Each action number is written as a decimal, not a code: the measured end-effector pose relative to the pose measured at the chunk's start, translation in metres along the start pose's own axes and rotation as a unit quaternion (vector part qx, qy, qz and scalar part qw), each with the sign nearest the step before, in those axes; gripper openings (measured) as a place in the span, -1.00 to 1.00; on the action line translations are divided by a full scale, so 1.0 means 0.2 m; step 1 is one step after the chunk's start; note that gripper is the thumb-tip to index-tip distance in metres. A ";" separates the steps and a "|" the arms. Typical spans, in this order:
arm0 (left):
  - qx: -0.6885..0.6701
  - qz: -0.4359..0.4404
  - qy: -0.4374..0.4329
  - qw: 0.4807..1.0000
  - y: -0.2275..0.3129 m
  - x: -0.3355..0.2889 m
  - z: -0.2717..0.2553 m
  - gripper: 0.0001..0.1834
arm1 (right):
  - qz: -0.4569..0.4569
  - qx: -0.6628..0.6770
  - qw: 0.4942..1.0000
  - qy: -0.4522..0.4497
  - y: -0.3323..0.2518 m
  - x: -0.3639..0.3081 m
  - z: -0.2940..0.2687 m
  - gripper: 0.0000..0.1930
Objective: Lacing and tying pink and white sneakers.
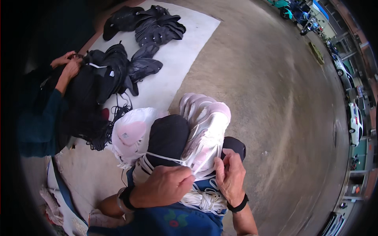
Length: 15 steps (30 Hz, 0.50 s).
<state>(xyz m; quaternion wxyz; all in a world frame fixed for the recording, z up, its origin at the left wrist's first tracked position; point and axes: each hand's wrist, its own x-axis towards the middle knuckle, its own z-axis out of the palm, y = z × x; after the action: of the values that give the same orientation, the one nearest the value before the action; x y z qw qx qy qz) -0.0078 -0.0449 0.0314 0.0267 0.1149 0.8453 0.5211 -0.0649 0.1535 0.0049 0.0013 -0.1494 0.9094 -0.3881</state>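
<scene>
Lace, white, stretches short and straight from the closed fist of the left hand to a white-and-pink shoe. The right hand is just apart from the left, thumb and fingers bent at the shoe's right side, by its near end; from where I stand I can't tell whether they clamp anything. A dark band circles each wrist. The shoe lies between two black-clad knees, with more pale shoes lined up against its far left side. Past the left knee sits another white-and-pink bundle. Below the hands, a tangle of white laces rests on the blue cloth over the lap.

To the left, a co-worker's hands work together at something dark beside the left edge of a white sheet. Black shoes cluster by that sheet's far edge, others nearer its left edge. Bare floor spreads right, toward parked motorcycles and cars.
</scene>
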 end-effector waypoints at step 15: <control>0.023 -0.085 -0.102 0.991 0.04 0.00 0.04 -0.80 | -0.037 -0.028 0.998 -0.034 0.10 -0.10 0.06 -0.51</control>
<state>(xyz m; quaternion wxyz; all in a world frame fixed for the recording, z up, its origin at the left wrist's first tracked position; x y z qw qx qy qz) -0.0056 -0.0344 0.0347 0.1547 0.0954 0.8568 0.4826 -0.0505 0.1641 -0.0192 0.0137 -0.1964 0.9131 -0.3570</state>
